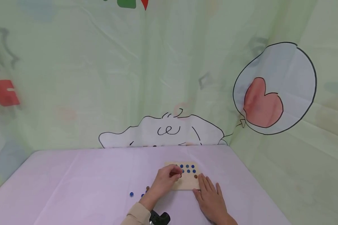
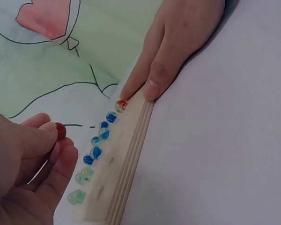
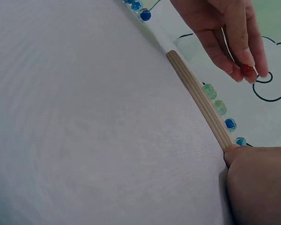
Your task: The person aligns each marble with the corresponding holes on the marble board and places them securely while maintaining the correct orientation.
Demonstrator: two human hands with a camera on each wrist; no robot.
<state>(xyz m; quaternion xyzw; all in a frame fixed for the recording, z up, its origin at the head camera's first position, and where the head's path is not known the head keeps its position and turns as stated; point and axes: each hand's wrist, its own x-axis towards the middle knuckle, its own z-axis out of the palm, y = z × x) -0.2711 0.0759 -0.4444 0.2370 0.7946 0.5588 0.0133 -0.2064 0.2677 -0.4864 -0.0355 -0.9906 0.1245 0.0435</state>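
A pale wooden board [image 1: 186, 185] with small hollows lies on the table in the head view. Blue marbles [image 1: 192, 166] stand in rows toward its far side, with a reddish marble [image 1: 195, 176] nearer the right edge. Over the board's left part, my left hand [image 1: 164, 181] pinches a red marble [image 2: 61, 131] between thumb and fingertips. Pale green marbles [image 2: 76, 197] sit at the board's near end in the left wrist view. Fingers straight, my right hand [image 1: 212, 200] rests at the board's right edge, its thumb at the near corner.
Several loose marbles [image 1: 131, 194] lie on the lilac tabletop [image 1: 73, 184] left of the board, some partly hidden by the left forearm. A black wrist device [image 1: 160, 218] is on the left arm. Behind the table hangs a pale green curtain [image 1: 169, 62] with drawings.
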